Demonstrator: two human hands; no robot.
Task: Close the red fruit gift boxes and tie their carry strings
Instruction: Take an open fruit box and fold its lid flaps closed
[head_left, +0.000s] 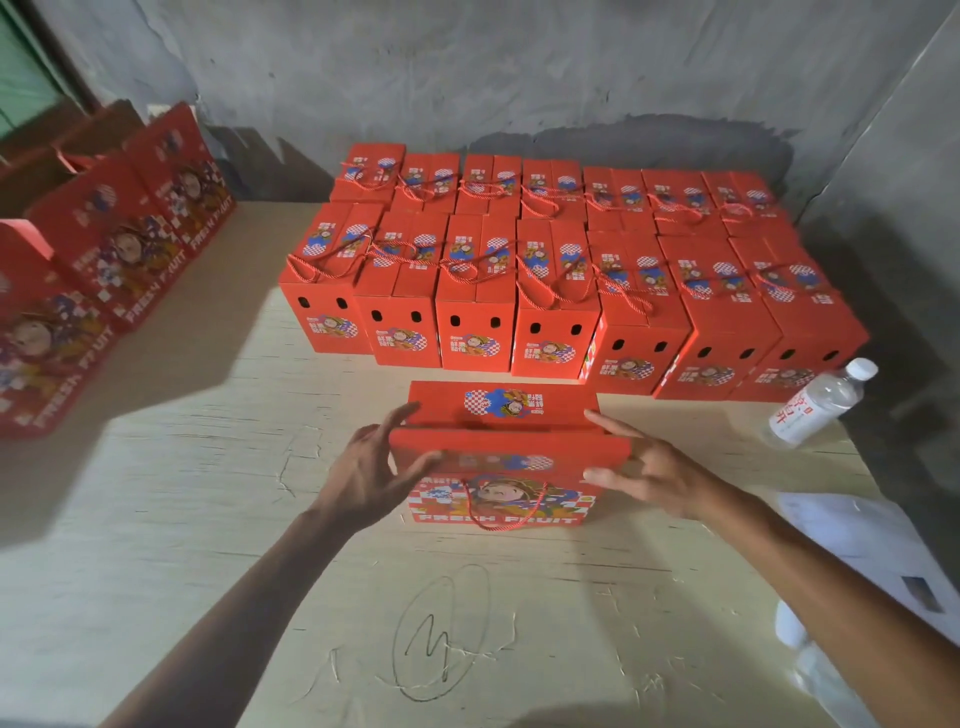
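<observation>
A red fruit gift box (501, 457) stands on the table in front of me, its near top flap folded down and the far flap (504, 402) lying flat behind it. A red carry string (504, 512) hangs in a loop down its front face. My left hand (369, 467) is at the box's left end with fingers spread, touching the flap edge. My right hand (644, 467) is at the right end, fingers spread, fingertips on the top flap. Neither hand grips anything.
Two rows of closed red boxes (545, 291) with tied strings fill the back of the wooden table (208, 519). Several open boxes (104, 260) stand in a line at the left. A water bottle (815, 405) lies at the right, white paper (857, 535) below it.
</observation>
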